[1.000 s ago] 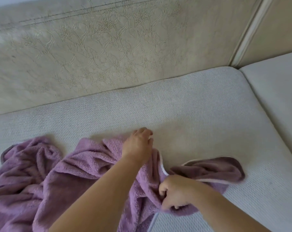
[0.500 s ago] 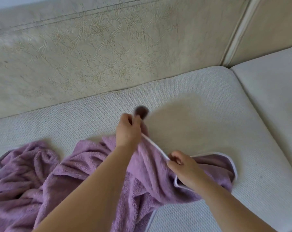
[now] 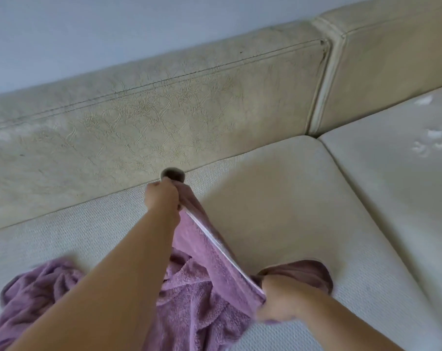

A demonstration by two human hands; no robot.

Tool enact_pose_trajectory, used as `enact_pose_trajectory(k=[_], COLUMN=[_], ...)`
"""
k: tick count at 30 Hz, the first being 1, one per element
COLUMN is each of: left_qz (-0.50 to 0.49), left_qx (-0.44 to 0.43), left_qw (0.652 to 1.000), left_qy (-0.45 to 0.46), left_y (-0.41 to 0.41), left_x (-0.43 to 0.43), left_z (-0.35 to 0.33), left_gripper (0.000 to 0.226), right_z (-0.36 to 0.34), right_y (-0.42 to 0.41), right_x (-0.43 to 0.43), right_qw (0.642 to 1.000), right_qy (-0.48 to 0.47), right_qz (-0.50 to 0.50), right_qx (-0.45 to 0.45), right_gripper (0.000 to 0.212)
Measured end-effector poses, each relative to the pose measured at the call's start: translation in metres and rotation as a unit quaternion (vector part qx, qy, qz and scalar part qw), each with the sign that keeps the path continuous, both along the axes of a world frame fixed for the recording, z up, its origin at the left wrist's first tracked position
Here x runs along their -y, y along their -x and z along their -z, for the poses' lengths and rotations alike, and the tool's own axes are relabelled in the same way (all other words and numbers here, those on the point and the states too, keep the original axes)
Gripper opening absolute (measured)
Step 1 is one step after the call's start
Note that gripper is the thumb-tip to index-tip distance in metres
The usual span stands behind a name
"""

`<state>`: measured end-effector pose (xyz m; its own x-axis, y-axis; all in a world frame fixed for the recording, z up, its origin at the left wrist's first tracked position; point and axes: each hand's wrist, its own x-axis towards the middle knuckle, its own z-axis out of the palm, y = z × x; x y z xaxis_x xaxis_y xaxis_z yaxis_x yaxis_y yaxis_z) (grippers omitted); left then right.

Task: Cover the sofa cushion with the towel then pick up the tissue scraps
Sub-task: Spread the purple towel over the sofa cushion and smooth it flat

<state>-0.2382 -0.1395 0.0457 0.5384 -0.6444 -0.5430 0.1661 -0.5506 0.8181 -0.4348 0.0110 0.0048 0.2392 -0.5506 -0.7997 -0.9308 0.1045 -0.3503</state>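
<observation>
- Presently, my left hand [image 3: 161, 196] and right hand [image 3: 282, 298] each grip the towel [image 3: 197, 287] edge, pulled taut between them.
- Towel: purple, fluffy, white-trimmed, bunched on the sofa cushion [image 3: 278, 198].

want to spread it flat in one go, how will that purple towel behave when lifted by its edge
Probably floppy: the purple towel sags in folds below the taut edge held between the left hand and right hand. Its thick pile suggests some weight, so it should drape rather than float. The bunched part at left will likely drag.
</observation>
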Motion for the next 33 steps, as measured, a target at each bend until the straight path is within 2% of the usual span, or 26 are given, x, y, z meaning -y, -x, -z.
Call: enact_pose_trajectory(k=[1,2,3,4,5,6,7,9,12,16,19,21,23,25,27,30,33], left_qz=[0.017,0.037,0.058,0.079,0.101,0.115,0.12,0.119,0.121,0.113,0.098,0.105,0.111,0.126,0.165,0.209,0.215], left_qx=[0.017,0.016,0.0,-0.018,-0.027,-0.03,-0.032,-0.037,-0.054,-0.036,-0.028,-0.018,-0.014,-0.013,0.001,0.012,0.031], left_qw=[1.0,0.999,0.997,0.995,0.992,0.989,0.988,0.987,0.984,0.989,0.992,0.992,0.992,0.989,0.981,0.971,0.97], left_qy=[0.007,0.022,0.043,0.063,0.076,0.084,0.092,0.106,0.118,0.09,0.071,0.061,0.065,0.08,0.098,0.118,0.105], left_y=[0.008,0.018,0.034,0.049,0.064,0.083,0.099,0.132,0.181,0.244,0.278,0.297,0.314,0.329,0.349,0.386,0.411], left_x=[0.009,0.016,0.026,0.033,0.039,0.045,0.049,0.058,0.072,0.088,0.097,0.103,0.117,0.136,0.159,0.187,0.204], left_z=[-0.008,-0.015,-0.023,-0.029,-0.034,-0.039,-0.043,-0.046,-0.037,-0.003,0.021,0.033,0.039,0.043,0.046,0.066,0.098], left_gripper=[0.01,0.01,0.01,0.01,0.011,0.011,0.01,0.013,0.025,0.026,0.025,0.024,0.022,0.02,0.02,0.023,0.02], right_z=[-0.005,-0.008,-0.014,-0.025,-0.035,-0.037,-0.036,-0.029,-0.005,0.034,0.063,0.077,0.088,0.095,0.104,0.119,0.139], right_y=[0.002,0.006,0.018,0.026,0.036,0.053,0.066,0.094,0.14,0.204,0.236,0.25,0.261,0.274,0.296,0.325,0.34], right_x=[0.002,0.005,0.012,0.021,0.03,0.039,0.048,0.065,0.083,0.096,0.097,0.099,0.106,0.114,0.124,0.142,0.155], right_qw=[0.999,0.997,0.976,0.919,0.852,0.815,0.82,0.858,0.857,0.878,0.899,0.897,0.87,0.826,0.807,0.835,0.848], right_qy=[-0.029,-0.065,-0.122,-0.199,-0.237,-0.221,-0.17,-0.058,-0.019,0.131,0.139,0.127,0.118,0.102,0.114,0.168,0.206], right_qz=[-0.01,0.027,0.114,0.207,0.292,0.356,0.395,0.416,0.436,0.427,0.389,0.397,0.451,0.527,0.552,0.5,0.47], right_qx=[-0.021,0.033,0.139,0.271,0.366,0.399,0.378,0.295,0.276,0.169,0.146,0.148,0.159,0.171,0.177,0.156,0.131], right_gripper=[0.042,0.051,0.051,0.04,0.027,0.019,0.017,0.02,0.028,0.037,0.044,0.043,0.04,0.033,0.028,0.029,0.033])
